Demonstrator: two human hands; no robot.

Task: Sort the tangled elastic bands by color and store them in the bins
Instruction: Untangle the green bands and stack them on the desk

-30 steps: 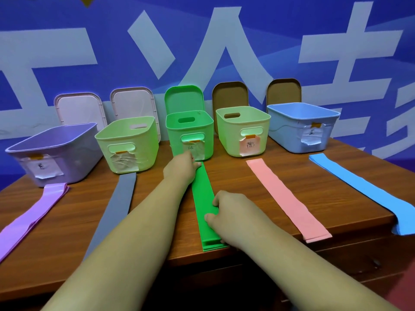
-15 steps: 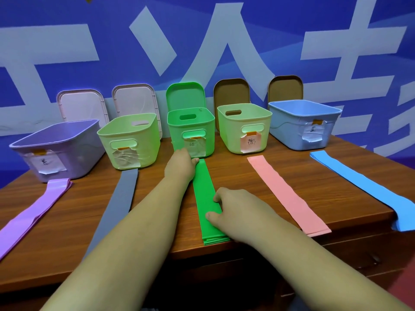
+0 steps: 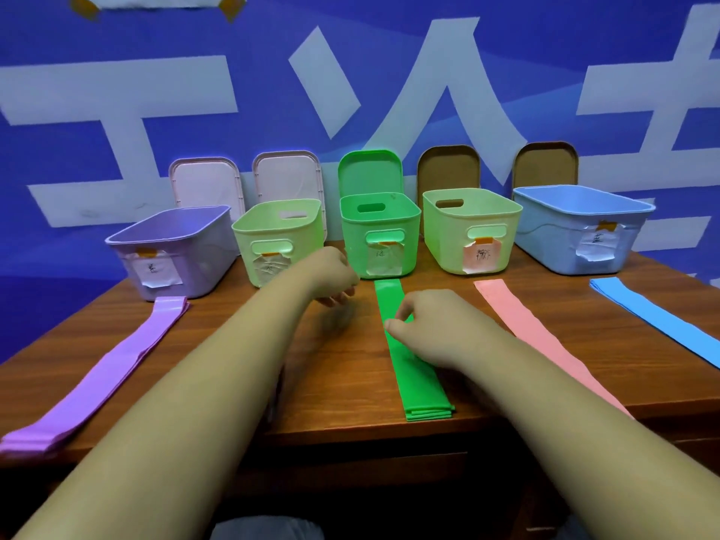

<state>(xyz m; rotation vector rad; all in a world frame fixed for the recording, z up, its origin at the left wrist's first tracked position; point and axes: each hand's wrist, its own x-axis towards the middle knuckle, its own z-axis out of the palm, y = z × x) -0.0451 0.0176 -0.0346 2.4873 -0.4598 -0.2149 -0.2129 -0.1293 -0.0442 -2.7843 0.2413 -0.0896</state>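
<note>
On table [image 3: 343, 368]: five bins [image 3: 471, 243], four bands [image 3: 522, 329]; right fingers [image 3: 401, 307] pinch green band [image 3: 417, 383]; left fingers [image 3: 335, 300] loose, empty.

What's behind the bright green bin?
A matching green lid stands upright behind the bright green bin, in front of the blue wall. The bin hides the lid's bottom edge.

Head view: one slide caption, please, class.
Right hand pinches the green band lying before the green bin; left hand loosely curled beside it.

Blue band [image 3: 658, 317] cut off R edge; labels [image 3: 596, 243] illegible.
</note>
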